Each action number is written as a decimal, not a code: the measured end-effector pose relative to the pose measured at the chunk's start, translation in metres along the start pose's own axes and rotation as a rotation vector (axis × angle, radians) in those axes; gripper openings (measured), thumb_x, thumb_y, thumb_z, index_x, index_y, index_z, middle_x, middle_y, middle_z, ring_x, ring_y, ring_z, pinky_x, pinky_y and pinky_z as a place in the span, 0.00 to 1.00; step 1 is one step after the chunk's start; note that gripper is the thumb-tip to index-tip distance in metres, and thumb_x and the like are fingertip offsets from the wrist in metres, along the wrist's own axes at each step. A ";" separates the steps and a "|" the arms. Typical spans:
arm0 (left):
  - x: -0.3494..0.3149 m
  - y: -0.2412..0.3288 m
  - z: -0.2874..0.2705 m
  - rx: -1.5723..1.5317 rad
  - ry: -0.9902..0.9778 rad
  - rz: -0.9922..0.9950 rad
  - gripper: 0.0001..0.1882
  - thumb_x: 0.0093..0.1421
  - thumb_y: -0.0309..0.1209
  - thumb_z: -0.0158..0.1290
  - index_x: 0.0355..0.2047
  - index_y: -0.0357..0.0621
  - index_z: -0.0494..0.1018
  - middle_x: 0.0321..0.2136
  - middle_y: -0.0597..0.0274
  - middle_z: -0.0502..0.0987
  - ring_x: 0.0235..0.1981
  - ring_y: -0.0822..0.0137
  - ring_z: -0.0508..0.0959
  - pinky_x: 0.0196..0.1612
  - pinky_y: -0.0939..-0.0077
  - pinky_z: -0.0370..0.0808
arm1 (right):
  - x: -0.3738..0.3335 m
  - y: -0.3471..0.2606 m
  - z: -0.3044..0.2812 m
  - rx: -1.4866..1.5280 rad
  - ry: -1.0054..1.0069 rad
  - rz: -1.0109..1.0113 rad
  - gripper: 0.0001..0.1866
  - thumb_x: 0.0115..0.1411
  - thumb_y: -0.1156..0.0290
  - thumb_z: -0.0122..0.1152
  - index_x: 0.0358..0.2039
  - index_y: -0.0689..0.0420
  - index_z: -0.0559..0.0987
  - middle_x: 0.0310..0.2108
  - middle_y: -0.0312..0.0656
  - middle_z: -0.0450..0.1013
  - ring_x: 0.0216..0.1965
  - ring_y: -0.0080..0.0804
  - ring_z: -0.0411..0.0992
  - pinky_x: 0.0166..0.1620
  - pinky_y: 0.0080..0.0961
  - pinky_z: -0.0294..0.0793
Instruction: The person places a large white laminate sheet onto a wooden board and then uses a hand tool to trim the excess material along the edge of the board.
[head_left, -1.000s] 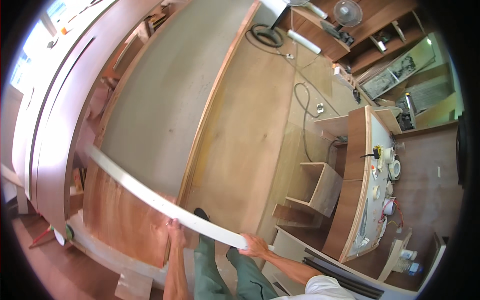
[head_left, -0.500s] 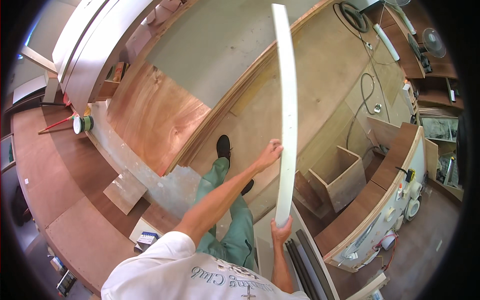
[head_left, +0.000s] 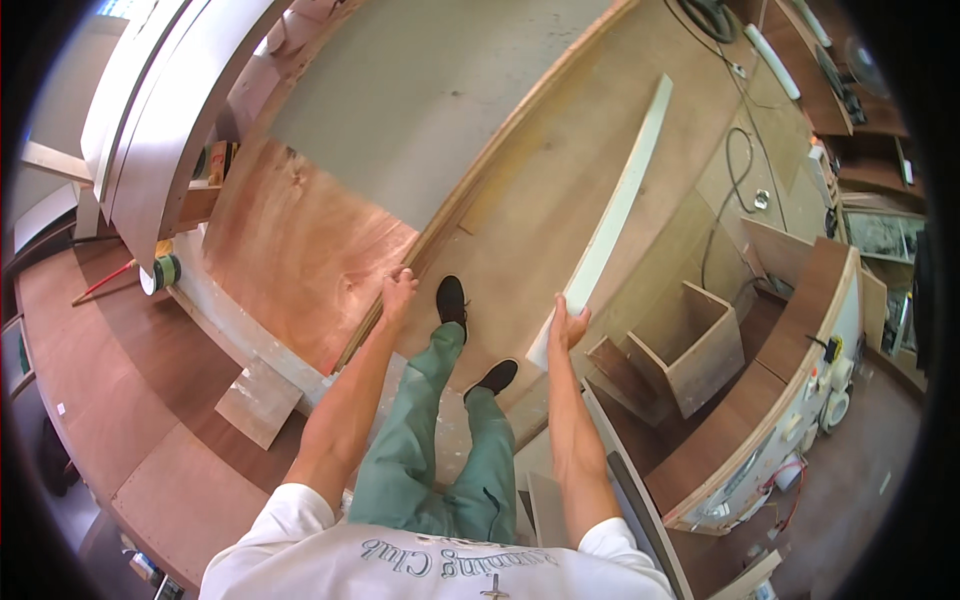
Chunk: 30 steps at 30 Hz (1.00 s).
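Observation:
My right hand (head_left: 569, 322) is closed round a long, narrow white strip (head_left: 617, 210), close to its near end. The strip slants away to the far right, over the brown board surface. To the left, my left hand (head_left: 399, 288) is off the strip, its fingers loosely bent and apart. It is nearest to the long edge of the leaning sheets (head_left: 452, 218); whether it touches that edge, I cannot tell. Nothing shows in this hand.
Between my hands are my two dark shoes. An open wooden box (head_left: 690, 350) stands at right, beside a curved brown-topped counter (head_left: 720, 420) with tape rolls on its side. A black cable (head_left: 738, 165) lies at far right. At left runs a brown bench (head_left: 185, 350) with a green-banded spool (head_left: 163, 273).
My left hand has let go of the strip and moved left to the sheets' edge. My right hand has moved forward, and the strip has lowered and tilted to the right.

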<state>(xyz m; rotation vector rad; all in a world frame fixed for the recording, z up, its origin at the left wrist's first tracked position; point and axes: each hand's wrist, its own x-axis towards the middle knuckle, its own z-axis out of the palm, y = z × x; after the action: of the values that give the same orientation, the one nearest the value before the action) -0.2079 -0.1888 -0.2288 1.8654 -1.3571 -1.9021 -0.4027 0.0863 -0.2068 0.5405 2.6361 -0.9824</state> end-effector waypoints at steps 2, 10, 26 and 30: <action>0.001 0.008 -0.015 -0.044 0.110 -0.148 0.21 0.69 0.34 0.50 0.58 0.36 0.66 0.45 0.57 0.75 0.39 0.71 0.78 0.38 0.74 0.76 | 0.010 -0.002 0.034 -0.164 0.038 0.157 0.43 0.48 0.48 0.74 0.57 0.65 0.71 0.49 0.61 0.77 0.51 0.59 0.76 0.53 0.46 0.75; 0.027 0.017 -0.035 -0.127 0.005 -0.041 0.23 0.70 0.37 0.50 0.58 0.34 0.65 0.47 0.54 0.75 0.42 0.67 0.78 0.45 0.72 0.77 | 0.118 -0.034 0.126 -0.466 -0.337 -0.057 0.65 0.48 0.35 0.73 0.70 0.72 0.55 0.66 0.65 0.60 0.71 0.54 0.55 0.71 0.46 0.56; -0.017 -0.035 -0.059 0.119 -0.071 -0.003 0.18 0.69 0.31 0.50 0.55 0.34 0.68 0.45 0.51 0.76 0.42 0.63 0.79 0.48 0.70 0.78 | -0.095 -0.142 0.298 0.006 -0.538 0.141 0.29 0.53 0.46 0.73 0.36 0.61 0.74 0.33 0.51 0.78 0.37 0.48 0.78 0.42 0.43 0.77; 0.002 -0.038 -0.063 0.173 -0.034 0.028 0.19 0.67 0.32 0.51 0.54 0.33 0.69 0.44 0.53 0.77 0.42 0.63 0.79 0.48 0.68 0.78 | -0.099 -0.124 0.318 0.026 -0.491 0.192 0.24 0.57 0.52 0.71 0.36 0.61 0.74 0.31 0.48 0.77 0.33 0.43 0.76 0.39 0.41 0.76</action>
<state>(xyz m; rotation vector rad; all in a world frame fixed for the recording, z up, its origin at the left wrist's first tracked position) -0.1369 -0.1989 -0.2440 1.8863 -1.5959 -1.8654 -0.3285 -0.2384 -0.3315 0.4741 2.1006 -0.9480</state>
